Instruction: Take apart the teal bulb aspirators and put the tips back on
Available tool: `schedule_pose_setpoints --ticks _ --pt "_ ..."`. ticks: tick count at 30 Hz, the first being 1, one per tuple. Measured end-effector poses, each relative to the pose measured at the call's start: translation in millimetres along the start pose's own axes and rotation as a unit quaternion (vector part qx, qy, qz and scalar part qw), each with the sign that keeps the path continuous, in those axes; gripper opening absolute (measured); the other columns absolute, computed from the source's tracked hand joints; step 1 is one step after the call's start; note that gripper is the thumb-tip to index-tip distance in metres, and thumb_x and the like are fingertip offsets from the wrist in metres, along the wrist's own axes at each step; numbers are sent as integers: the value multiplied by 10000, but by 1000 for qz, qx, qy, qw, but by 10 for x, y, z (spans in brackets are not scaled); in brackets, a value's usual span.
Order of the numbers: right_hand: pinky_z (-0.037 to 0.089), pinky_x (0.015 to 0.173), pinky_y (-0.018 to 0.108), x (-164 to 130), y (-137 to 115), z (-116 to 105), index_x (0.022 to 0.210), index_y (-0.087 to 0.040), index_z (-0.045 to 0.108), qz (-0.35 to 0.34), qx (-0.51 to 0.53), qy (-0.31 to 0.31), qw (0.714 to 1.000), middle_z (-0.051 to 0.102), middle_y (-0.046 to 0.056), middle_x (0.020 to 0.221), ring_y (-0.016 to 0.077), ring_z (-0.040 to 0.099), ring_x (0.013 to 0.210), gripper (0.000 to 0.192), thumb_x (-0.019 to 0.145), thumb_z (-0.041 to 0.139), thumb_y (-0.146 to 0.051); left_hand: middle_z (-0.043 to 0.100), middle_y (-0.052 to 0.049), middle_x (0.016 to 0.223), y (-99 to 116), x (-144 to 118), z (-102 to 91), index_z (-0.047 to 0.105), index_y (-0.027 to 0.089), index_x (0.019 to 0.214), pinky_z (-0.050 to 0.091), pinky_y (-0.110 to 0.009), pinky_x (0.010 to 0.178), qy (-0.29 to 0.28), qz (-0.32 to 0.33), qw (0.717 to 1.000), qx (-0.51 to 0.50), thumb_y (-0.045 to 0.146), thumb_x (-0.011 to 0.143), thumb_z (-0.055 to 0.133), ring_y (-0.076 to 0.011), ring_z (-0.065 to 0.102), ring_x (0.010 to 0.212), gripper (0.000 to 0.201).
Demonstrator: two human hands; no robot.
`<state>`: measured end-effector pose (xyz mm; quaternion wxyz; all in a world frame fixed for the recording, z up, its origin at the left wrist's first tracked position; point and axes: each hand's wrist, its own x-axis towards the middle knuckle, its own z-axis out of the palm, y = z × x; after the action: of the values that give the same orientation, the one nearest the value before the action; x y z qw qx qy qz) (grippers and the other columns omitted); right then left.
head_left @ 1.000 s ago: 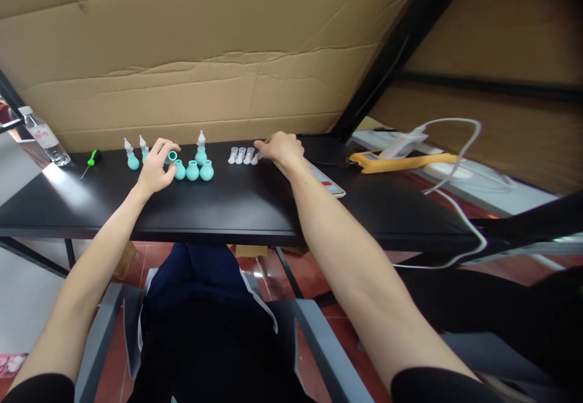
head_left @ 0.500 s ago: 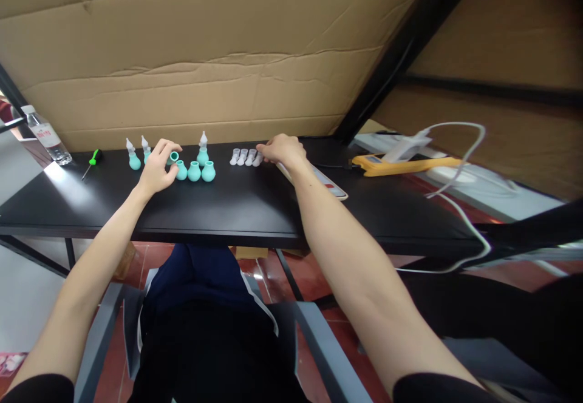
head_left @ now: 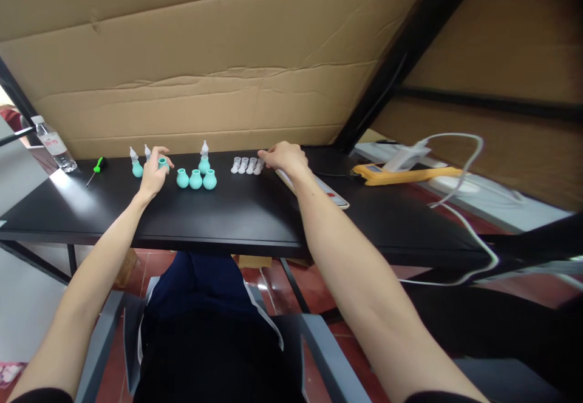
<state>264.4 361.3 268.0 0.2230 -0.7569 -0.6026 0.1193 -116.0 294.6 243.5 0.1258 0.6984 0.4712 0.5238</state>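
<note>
Left hand (head_left: 153, 172) is at the far edge of the black table (head_left: 255, 215), fingers curled round a teal bulb (head_left: 162, 163); only the bulb's open top shows, rest is hidden by thumb & fingers, so can't tell if it sits on the table or is lifted. Just right of it, 3 loose teal bulbs (head_left: 195, 179) stand in a row, w/ an assembled bulb w/ clear tip (head_left: 204, 159) behind them. Two more assembled ones (head_left: 135, 164) stand left of the hand; the 2nd is partly blocked by fingers. Right hand (head_left: 285, 156) lies palm-down, fingertips at the right end of a row of clear tips (head_left: 246, 165); looks pinched on the end tip but too small & blurred to be sure what, if anything, it grips. Under that wrist a flat white device (head_left: 325, 189) is half covered by the forearm. Far left: green-handled screwdriver (head_left: 96, 167) & water bottle (head_left: 55, 146), bottle partly cut by a black bar. Right: yellow tool (head_left: 401, 174) & white cable (head_left: 460, 209), cable end runs off under the table edge. Cardboard sheet (head_left: 204, 69) backs the bench.
</note>
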Motion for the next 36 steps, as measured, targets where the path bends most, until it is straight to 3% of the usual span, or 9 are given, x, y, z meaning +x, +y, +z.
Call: schedule_pose_setpoints --ticks 4,9,17,24,28,32,36 --pt "637 1256 601 48 32 38 1230 -182 941 -16 24 18 999 891 210 1231 439 813 1426 306 1192 751 -419 743 42 897 33 -24 -19 597 280 1247 548 -357 820 -83 -104 989 -64 196 556 602 -216 735 889 696" --pt "642 1252 560 -8 -5 3 1204 -184 951 -15 11 16 1000 889 240 1326 434 812 1450 343 1213 723 -440 750 59 938 101 -89 -44 618 265 1296 508 -343 811 -126 -150 978 -72 191 561 637 -167 626 804 739" --pt "643 1251 530 -114 -79 -55 1488 -181 917 -25 8 16 1000 826 286 1572 443 803 1512 434 1239 682 -448 725 64 930 112 -88 -85 581 271 1386 521 -350 887 -133 -164 972 -106 221 564 670 -179 632 860 828" --pt "670 1201 569 -106 -119 -39 1414 -191 952 -43 23 32 998 852 293 1518 483 825 1466 399 1217 706 -436 761 32 1036 49 -103 -115 605 292 1480 532 -354 941 -154 -163 970 -96 232 612 689 -188 653 923 874" --pt "676 1174 531 -155 -159 -48 1394 -196 952 -49 25 45 997 871 279 1479 468 837 1445 386 1238 674 -414 736 33 1071 24 -108 -110 583 303 1493 515 -349 942 -156 -164 970 -89 246 599 693 -180 630 928 903" --pt "654 1168 468 -171 -211 -41 1315 -198 949 -112 46 80 989 917 225 1362 425 850 1400 380 1266 606 -355 767 -2 1152 -34 -98 -105 573 302 1509 539 -359 942 -157 -169 967 -111 249 601 727 -206 670 995 922" --pt "638 1138 388 -159 -285 56 1228 -195 921 -245 135 83 956 937 158 1210 338 887 1190 320 1246 613 -279 810 -40 1157 -96 -61 -118 634 276 1427 588 -406 1036 -118 -142 971 -152 270 607 722 -267 751 1150 825"
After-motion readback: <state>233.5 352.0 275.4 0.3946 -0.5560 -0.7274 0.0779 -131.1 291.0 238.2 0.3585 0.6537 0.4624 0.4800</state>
